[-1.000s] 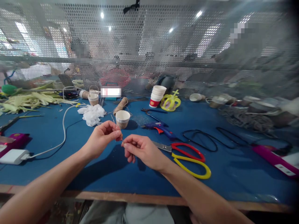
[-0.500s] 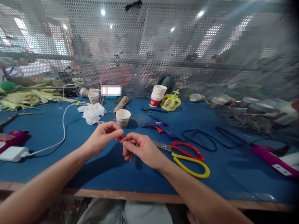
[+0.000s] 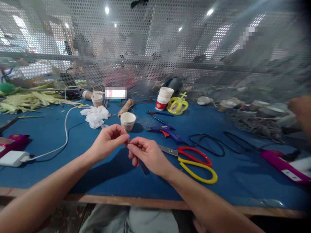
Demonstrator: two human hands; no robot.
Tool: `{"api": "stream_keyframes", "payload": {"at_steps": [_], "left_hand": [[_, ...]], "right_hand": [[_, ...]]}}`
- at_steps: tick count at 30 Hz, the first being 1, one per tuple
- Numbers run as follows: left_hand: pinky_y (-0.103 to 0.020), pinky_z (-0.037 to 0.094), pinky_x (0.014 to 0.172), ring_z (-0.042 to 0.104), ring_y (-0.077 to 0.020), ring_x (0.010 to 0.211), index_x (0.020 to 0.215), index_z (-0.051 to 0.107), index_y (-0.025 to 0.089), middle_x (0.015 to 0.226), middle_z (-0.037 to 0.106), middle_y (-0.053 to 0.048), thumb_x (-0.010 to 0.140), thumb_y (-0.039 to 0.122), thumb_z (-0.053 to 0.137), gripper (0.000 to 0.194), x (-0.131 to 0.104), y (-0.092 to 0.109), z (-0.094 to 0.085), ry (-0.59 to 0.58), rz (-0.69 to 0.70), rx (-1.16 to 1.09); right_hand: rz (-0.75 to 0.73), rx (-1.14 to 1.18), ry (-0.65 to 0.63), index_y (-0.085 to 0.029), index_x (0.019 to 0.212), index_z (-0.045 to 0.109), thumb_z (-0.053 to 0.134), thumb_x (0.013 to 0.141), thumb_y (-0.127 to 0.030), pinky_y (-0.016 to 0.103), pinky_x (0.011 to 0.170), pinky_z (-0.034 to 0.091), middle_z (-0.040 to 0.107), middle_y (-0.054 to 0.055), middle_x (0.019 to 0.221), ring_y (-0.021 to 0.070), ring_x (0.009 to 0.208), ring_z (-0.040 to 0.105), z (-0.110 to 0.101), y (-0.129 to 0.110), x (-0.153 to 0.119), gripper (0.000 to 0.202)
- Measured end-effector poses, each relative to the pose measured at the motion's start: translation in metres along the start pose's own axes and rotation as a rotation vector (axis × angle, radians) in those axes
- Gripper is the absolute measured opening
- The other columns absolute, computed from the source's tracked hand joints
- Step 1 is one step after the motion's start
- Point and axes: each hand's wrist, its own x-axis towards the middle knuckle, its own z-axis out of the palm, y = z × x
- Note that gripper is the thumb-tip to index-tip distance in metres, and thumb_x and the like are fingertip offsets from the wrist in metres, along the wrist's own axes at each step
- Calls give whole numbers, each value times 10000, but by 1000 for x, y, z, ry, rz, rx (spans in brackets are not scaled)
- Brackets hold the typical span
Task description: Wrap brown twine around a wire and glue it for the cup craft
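Note:
My left hand [image 3: 113,139] and my right hand [image 3: 147,152] meet above the blue table [image 3: 104,181], thumbs pressed to fingers. Something thin and small is pinched between the fingertips; its kind I cannot make out. Just behind my hands stands a twine-wrapped paper cup [image 3: 128,121]. A spool of brown twine [image 3: 125,108] lies behind that cup. Right of my right hand are scissors [image 3: 198,165] with one red and one yellow handle, their blades partly hidden by the hand. A blue glue gun [image 3: 167,132] lies beyond them.
Stacked paper cups [image 3: 164,98] and a yellow crown-shaped piece [image 3: 178,105] stand at the back. White crumpled cloth [image 3: 95,115], pale husks [image 3: 26,102] and a charger [image 3: 14,158] are leftward. A purple power strip [image 3: 284,166] lies right. A blurred hand or arm [image 3: 301,113] shows at the right edge.
My hands stay almost in place, fingertips still together with slight finger movement. A blurred brown hand or arm has come into view at the right edge.

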Motion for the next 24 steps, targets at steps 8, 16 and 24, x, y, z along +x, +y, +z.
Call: {"api": "stream_keyframes", "payload": {"at_steps": [8,16,24], "left_hand": [[-189,434,552,523,-68,570,663,520,145,631,572,31,646,190,652,141,-2,-3,4,64,81,67],[-217,450,557,561,-94,549,693,536,149,581,606,15,733,248,586,119,-1,-3,1,23,108,95],[-216,428,542,547,-87,524,697,551,143,562,615,11,732,257,600,129,2,-2,-4,29,52,39]], "right_hand": [[14,-36,8,-157,695,501,502,792,-324,166,380,399,514,-46,531,55,384,497,-1,-1,1,193],[-8,-47,3,-154,708,518,511,794,-316,167,388,404,515,-43,540,57,401,504,-2,1,0,184],[31,157,-130,-140,810,555,538,793,-289,169,388,414,575,-27,551,66,426,524,-5,2,4,151]]}}
